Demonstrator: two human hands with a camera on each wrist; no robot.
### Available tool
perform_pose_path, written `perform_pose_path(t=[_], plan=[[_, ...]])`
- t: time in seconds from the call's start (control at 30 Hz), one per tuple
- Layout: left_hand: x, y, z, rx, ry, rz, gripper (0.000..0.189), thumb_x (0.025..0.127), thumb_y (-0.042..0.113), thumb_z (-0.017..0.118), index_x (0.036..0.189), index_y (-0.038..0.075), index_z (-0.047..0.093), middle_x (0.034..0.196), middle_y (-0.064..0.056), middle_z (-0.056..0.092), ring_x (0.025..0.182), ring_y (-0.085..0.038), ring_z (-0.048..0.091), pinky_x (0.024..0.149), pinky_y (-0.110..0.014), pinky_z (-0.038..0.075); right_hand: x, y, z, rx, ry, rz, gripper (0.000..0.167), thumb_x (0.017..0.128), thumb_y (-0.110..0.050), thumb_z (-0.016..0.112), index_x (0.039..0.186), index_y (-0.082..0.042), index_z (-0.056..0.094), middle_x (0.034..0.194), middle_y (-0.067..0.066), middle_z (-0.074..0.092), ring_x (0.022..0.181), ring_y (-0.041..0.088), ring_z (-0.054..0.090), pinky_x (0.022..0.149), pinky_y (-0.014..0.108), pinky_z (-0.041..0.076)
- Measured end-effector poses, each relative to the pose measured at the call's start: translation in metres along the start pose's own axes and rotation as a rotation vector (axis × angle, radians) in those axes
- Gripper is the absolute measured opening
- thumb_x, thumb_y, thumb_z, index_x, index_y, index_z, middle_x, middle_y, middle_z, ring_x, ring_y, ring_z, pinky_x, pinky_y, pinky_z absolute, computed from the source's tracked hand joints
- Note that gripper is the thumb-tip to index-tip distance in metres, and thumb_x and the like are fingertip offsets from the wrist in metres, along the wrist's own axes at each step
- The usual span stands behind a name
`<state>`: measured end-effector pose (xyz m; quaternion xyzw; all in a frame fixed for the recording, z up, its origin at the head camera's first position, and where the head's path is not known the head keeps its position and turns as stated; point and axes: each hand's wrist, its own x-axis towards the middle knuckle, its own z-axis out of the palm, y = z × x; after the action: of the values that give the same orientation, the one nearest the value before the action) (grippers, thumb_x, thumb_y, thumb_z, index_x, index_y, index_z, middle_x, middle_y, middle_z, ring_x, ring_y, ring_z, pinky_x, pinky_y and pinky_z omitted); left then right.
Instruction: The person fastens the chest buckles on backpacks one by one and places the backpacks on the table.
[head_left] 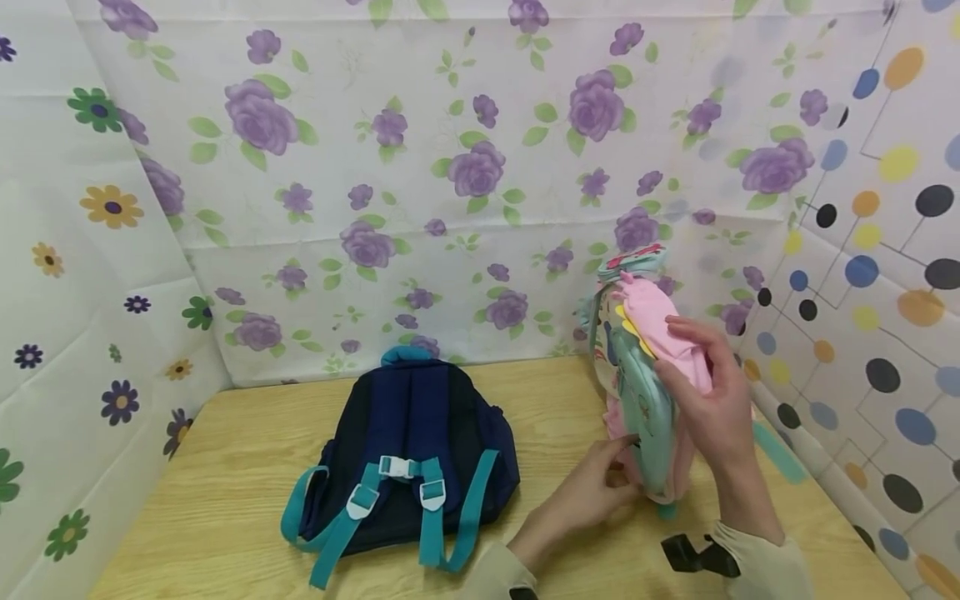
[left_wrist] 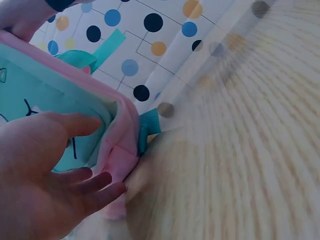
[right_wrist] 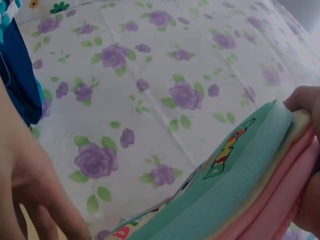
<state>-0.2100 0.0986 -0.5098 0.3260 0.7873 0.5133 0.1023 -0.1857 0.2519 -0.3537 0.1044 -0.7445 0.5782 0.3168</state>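
A mint-green and pink children's backpack [head_left: 652, 417] stands on its base at the table's right side, turned edge-on. My right hand [head_left: 712, 392] grips its pink upper side, thumb on the near face and fingers over the top. In the right wrist view, that hand [right_wrist: 307, 105] holds the bag's padded edge. My left hand [head_left: 592, 483] is low at the bag's front. The left wrist view has this hand [left_wrist: 45, 160] with its thumb against the mint panel [left_wrist: 60, 100] and the other fingers loosely extended near the pink bottom corner.
A navy backpack [head_left: 408, 442] with teal straps and white buckles lies on the wooden table [head_left: 225, 467], left of my hands. Floral cloth [head_left: 420, 167] hangs behind, and dotted cloth [head_left: 885, 333] borders the right. A teal strap [head_left: 780, 454] trails beside the mint bag.
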Motion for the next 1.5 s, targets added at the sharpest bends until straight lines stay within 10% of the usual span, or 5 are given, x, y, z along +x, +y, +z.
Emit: perform_pose_path(t=[0.27,0.73,1.5], plan=[[-0.017,0.011,-0.027,-0.097,0.059,-0.075,0.055,0.096,0.032,0.066,0.147,0.026,0.045,0.144,0.005,0.047,0.124,-0.021,0.056,0.094,-0.028,0.051,-0.001,-0.003,0.004,-0.002,-0.031,0.002,0.043,0.089,0.0,0.069,0.131,-0.004,0.057,0.141,0.001,0.055,0.141,0.014,0.041,0.111,0.018,0.033],[-0.033,0.05,-0.068,-0.122,0.07,0.04,0.046,0.098,0.029,0.064,0.141,0.03,0.049,0.144,0.0,0.05,0.122,-0.019,0.057,0.093,-0.027,0.052,-0.008,-0.005,0.017,0.068,-0.054,-0.03,0.041,0.088,0.005,0.068,0.127,0.001,0.057,0.139,0.006,0.056,0.137,0.016,0.044,0.108,0.016,0.037],[-0.056,0.062,-0.097,-0.135,0.157,0.098,0.048,0.098,0.028,0.064,0.143,0.022,0.047,0.143,-0.006,0.05,0.12,-0.018,0.059,0.092,-0.03,0.054,-0.018,-0.005,0.047,0.18,-0.071,-0.069,0.035,0.085,0.013,0.068,0.118,0.006,0.059,0.13,0.009,0.059,0.133,0.021,0.047,0.112,0.021,0.036]])
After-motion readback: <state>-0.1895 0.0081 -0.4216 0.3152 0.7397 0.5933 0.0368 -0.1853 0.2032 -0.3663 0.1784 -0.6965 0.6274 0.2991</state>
